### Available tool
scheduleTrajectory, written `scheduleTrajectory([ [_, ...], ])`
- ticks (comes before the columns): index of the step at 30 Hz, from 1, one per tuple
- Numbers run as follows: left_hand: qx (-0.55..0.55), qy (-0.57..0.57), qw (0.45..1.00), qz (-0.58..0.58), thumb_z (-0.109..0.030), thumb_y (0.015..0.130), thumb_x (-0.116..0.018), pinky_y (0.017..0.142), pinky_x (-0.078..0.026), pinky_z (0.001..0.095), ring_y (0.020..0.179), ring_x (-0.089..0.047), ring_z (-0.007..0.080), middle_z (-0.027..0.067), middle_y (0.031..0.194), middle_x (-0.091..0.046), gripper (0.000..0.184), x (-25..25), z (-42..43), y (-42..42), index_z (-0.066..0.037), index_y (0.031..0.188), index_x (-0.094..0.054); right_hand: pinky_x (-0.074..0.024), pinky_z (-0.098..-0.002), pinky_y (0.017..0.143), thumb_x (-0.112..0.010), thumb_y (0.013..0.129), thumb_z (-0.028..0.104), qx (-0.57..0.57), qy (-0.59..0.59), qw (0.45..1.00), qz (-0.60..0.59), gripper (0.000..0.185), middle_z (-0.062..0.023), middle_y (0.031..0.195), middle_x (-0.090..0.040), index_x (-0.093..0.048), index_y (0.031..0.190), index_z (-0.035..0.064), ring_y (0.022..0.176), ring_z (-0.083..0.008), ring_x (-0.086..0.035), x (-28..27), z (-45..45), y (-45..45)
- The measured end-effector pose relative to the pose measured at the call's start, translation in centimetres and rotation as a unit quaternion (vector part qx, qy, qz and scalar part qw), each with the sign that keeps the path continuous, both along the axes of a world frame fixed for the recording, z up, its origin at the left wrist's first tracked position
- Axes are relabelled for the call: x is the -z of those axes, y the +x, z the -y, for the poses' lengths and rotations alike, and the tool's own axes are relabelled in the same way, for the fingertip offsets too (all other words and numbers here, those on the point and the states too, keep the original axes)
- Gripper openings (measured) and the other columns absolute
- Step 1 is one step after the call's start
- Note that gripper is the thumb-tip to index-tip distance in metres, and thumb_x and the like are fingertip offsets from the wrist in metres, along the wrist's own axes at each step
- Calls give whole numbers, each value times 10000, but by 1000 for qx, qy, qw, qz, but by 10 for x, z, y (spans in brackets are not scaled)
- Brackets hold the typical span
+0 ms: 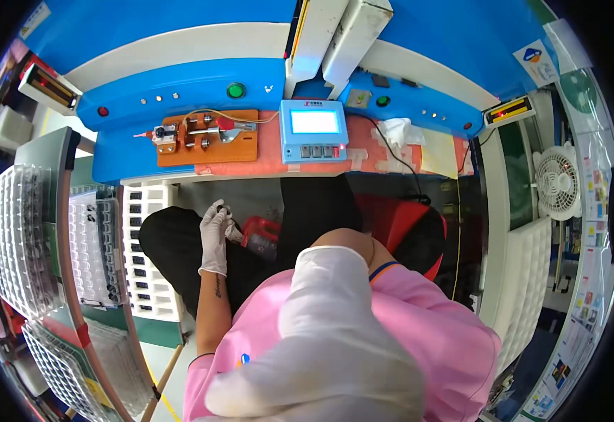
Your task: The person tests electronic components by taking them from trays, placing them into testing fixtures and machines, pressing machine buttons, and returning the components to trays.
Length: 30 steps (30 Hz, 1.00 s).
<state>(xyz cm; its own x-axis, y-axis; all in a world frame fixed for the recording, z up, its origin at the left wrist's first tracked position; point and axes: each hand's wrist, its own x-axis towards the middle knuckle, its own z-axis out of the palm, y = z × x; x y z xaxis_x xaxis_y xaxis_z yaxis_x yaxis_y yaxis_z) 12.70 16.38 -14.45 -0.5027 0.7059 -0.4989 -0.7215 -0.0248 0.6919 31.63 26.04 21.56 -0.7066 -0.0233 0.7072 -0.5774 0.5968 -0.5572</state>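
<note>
My left hand point(214, 235), in a white glove, is over my left thigh point(169, 235), below the bench edge. Its fingers are bent together around a small dark spot that I cannot make out. My right hand point(321, 359), also gloved in white, is raised very close to the camera and fills the lower middle of the view. Its fingertips are blurred and partly out of frame, so their grip does not show. On the bench stand an orange fixture point(243, 148) with metal clamp parts and a blue control box point(314, 151) with a lit screen.
White trays point(148, 246) and racks of clear plastic trays point(22, 239) stand at the left. A white fan point(558, 181) is at the right. Crumpled white tissue point(400, 132) and a yellow sheet point(439, 155) lie on the bench. A red container point(259, 232) sits underneath.
</note>
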Motion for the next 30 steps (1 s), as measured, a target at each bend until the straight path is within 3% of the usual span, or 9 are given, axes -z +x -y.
scheduleTrajectory([
  [10,9,-30,999,-20,-17,892,-559,618,-485,182,725,-601,90,36,893,-627,238,-1,-4,2,-35,1128,-581,-492,-320,641,-524,848,43,128,-5,992,11,141,-63,903,-656,-641,923,16,744,-185,-617,23,-9,4],
  [11,12,-30,999,-21,-20,891,-561,621,-486,181,725,-601,88,33,893,-627,239,-1,-2,3,-39,1128,-584,-491,-319,640,-524,846,37,141,-2,990,12,142,-65,900,-658,-642,922,13,741,-183,-617,-5,-6,58],
  [14,19,-18,999,-24,-23,890,-563,621,-481,177,724,-598,82,28,890,-627,240,0,-1,-2,-45,1128,-587,-491,-316,635,-523,841,18,181,10,983,11,145,-70,891,-661,-645,917,4,731,-176,-616,24,1,69],
  [18,36,-6,999,-13,-26,888,-564,612,-463,168,714,-588,69,16,879,-626,241,4,2,-1,-52,1126,-591,-491,-312,628,-522,834,-6,234,36,971,24,150,-76,879,-665,-650,912,-8,718,-168,-616,23,-44,-14],
  [21,45,-15,999,-11,-29,886,-567,605,-448,164,704,-578,60,5,870,-625,238,6,0,3,-55,1121,-595,-484,-249,686,-648,790,-21,552,-83,827,66,230,-59,911,-655,-650,1016,25,767,-148,-621,79,-87,21],
  [23,41,-46,998,-32,-23,888,-556,593,-461,179,673,-577,86,37,868,-615,223,6,-2,4,-27,1110,-580,-484,-282,713,-696,777,49,663,-52,742,80,251,-78,921,-633,-657,1024,35,809,-190,-617,102,-131,55],
  [24,40,-64,996,-45,-20,890,-550,587,-467,187,657,-576,99,52,867,-611,216,6,-4,4,-13,1105,-572,-484,-282,713,-696,777,49,659,-45,746,80,251,-78,921,-633,-657,1024,35,809,-190,-617,111,-145,72],
  [26,43,-60,996,-44,-20,888,-550,587,-466,184,660,-577,97,49,864,-612,216,9,-6,5,-16,1103,-574,-477,-332,739,-724,757,102,752,137,610,208,282,-104,921,-613,-658,1021,30,828,-244,-602,125,-165,98],
  [30,58,-65,995,-56,-24,882,-556,599,-453,174,674,-575,78,25,853,-618,215,7,-6,2,-32,1095,-589,-474,-376,742,-733,734,151,722,118,616,293,317,-112,924,-600,-658,1032,72,828,-276,-576,143,-177,102],
])
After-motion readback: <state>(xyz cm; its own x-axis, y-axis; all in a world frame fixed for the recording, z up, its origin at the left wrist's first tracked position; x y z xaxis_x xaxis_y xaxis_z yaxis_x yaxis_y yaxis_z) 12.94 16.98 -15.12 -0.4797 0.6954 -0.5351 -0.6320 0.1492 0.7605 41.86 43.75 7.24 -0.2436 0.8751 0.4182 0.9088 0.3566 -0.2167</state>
